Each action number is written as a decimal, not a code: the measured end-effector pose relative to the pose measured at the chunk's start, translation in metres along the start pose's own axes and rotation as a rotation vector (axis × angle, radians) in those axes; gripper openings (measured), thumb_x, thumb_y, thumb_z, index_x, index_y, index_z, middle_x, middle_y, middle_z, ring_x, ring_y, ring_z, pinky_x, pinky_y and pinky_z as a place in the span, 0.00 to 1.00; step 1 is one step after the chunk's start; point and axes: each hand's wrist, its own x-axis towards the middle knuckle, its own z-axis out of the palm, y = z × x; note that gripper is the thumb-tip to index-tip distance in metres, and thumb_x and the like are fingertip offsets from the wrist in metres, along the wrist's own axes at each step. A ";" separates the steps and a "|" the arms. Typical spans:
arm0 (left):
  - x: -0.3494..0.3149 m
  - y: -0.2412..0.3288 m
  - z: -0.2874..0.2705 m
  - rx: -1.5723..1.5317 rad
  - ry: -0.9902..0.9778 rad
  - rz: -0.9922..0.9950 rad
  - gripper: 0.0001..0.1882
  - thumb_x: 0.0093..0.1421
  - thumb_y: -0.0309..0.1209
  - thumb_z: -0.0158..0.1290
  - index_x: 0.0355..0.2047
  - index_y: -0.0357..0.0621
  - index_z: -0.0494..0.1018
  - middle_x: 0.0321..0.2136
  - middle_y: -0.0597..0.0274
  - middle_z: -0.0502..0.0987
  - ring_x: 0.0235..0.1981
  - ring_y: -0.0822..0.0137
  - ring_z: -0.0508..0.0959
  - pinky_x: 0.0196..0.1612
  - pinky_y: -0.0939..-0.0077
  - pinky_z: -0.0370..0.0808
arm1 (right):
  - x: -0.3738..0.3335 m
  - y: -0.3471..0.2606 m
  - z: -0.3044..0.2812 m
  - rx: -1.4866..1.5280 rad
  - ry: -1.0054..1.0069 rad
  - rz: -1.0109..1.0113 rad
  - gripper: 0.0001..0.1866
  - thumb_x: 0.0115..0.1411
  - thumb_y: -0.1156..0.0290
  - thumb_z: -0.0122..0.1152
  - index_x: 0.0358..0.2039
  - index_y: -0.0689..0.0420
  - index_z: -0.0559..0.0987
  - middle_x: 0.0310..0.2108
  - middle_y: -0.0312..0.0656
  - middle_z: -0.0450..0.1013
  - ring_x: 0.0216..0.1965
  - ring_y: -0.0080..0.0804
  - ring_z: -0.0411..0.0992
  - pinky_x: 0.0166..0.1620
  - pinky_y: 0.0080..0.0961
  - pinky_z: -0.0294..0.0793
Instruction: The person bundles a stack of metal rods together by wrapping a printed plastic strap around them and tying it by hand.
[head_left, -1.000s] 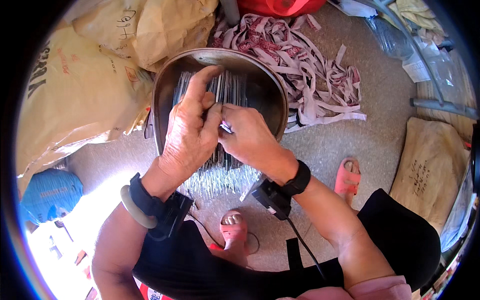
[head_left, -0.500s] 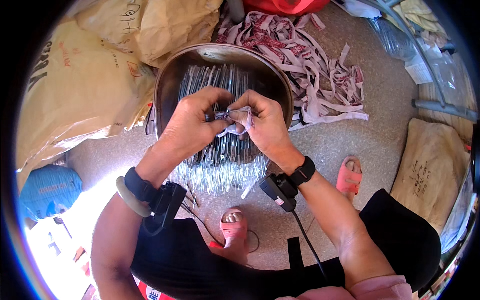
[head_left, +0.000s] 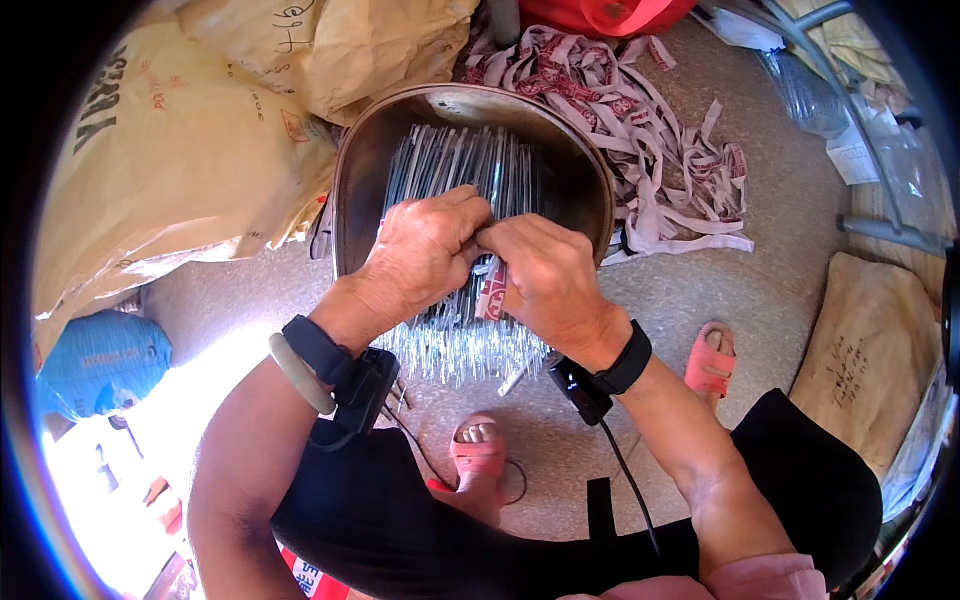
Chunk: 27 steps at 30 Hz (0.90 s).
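Note:
A dense bundle of thin shiny metal rods (head_left: pixel 450 165) leans in a round metal basin (head_left: pixel 470 92), its near ends fanned out past the near rim. Over the bundle's middle, my left hand (head_left: pixel 425 237) and my right hand (head_left: pixel 550 270) come together, fingertips nearly touching. Both are closed in a pinch on a whitish cloth strip (head_left: pixel 491 292) with red print. One end of the strip hangs below my right fingers. A small patch of it shows left of my left hand, by the rods. My knuckles hide most of the grip.
Loose strips of the same cloth (head_left: pixel 640 150) lie heaped behind and right of the basin. Large tan sacks (head_left: pixel 190 170) crowd the left, with a blue bundle (head_left: pixel 105 362) nearer. At right are a metal frame (head_left: pixel 895 232) and a tan package (head_left: pixel 865 350). Cables trail from devices on my wrists.
The whole view has shifted, placing the basin further right in it. My hands have rolled knuckles-up over the strip, and my right hand sits slightly nearer me. The strip's end now hangs down.

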 end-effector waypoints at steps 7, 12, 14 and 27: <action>-0.003 -0.005 0.003 -0.012 0.039 -0.006 0.06 0.47 0.20 0.55 0.26 0.34 0.69 0.25 0.49 0.69 0.30 0.45 0.73 0.31 0.59 0.69 | 0.001 0.003 0.003 -0.042 0.034 -0.053 0.13 0.35 0.81 0.61 0.26 0.59 0.72 0.23 0.41 0.70 0.27 0.38 0.72 0.28 0.32 0.72; 0.002 -0.007 0.001 -0.021 0.045 0.011 0.07 0.46 0.20 0.55 0.26 0.34 0.69 0.24 0.47 0.69 0.30 0.44 0.72 0.31 0.59 0.69 | 0.008 0.007 -0.003 -0.040 0.029 -0.085 0.11 0.38 0.80 0.60 0.25 0.59 0.72 0.23 0.40 0.70 0.26 0.38 0.72 0.28 0.32 0.72; 0.007 -0.005 0.000 -0.026 0.011 0.021 0.07 0.46 0.20 0.55 0.26 0.34 0.69 0.24 0.47 0.69 0.30 0.44 0.72 0.31 0.59 0.69 | 0.006 0.006 -0.007 -0.054 0.015 -0.071 0.10 0.38 0.81 0.59 0.25 0.59 0.72 0.23 0.40 0.70 0.26 0.39 0.72 0.28 0.32 0.72; -0.001 0.003 0.009 -0.034 0.148 -0.076 0.05 0.54 0.24 0.55 0.26 0.39 0.69 0.25 0.52 0.69 0.27 0.47 0.73 0.28 0.61 0.70 | 0.012 0.031 0.001 0.690 -0.082 0.943 0.10 0.51 0.71 0.65 0.29 0.66 0.80 0.20 0.41 0.76 0.17 0.21 0.72 0.22 0.19 0.70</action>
